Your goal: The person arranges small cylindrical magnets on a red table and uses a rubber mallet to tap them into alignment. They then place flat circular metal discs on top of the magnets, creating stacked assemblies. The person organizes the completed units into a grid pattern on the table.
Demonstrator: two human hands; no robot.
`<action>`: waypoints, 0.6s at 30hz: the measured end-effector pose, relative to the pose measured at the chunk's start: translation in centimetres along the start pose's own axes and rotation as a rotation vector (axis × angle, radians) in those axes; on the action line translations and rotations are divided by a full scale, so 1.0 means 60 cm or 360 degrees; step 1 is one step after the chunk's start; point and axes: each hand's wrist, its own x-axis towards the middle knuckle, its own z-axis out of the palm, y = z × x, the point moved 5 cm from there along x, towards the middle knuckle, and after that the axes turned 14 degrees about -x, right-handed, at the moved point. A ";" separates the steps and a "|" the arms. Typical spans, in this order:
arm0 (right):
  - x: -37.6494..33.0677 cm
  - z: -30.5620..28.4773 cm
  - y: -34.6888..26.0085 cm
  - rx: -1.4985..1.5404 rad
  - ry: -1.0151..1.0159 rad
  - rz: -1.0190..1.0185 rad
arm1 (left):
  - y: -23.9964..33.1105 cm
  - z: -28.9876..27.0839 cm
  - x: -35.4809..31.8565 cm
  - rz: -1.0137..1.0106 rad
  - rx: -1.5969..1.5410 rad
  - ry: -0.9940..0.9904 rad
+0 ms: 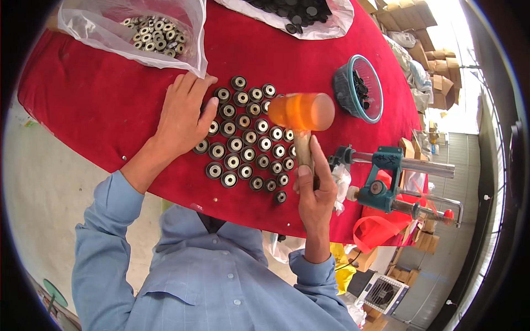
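My right hand [316, 201] is closed round the wooden handle of a mallet [301, 112]. Its orange, see-through head hangs over the right side of a cluster of black-rimmed wheels [249, 137] with metal bearings in their centres, hiding part of a few. The wheels lie flat in loose rows on a red cloth [110, 105]. My left hand [185, 113] rests with fingers stretched out at the cluster's left edge, holding nothing. Its thumb lies beside the nearest wheels, and its fingertips reach close to the rim of a clear plastic bag [193, 52].
Loose metal bearings [157, 37] fill the clear bag. Black round pieces [295, 12] lie in a white bag at the far edge. A blue-rimmed bowl [345, 91] holds small black parts. A green hand press [381, 182] lies right of my right hand, near a red bag [375, 229].
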 end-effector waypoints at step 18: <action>0.069 0.013 0.012 -0.0067 -0.0053 0.0060 | -0.011 0.012 0.005 -0.0039 -0.0051 -0.0022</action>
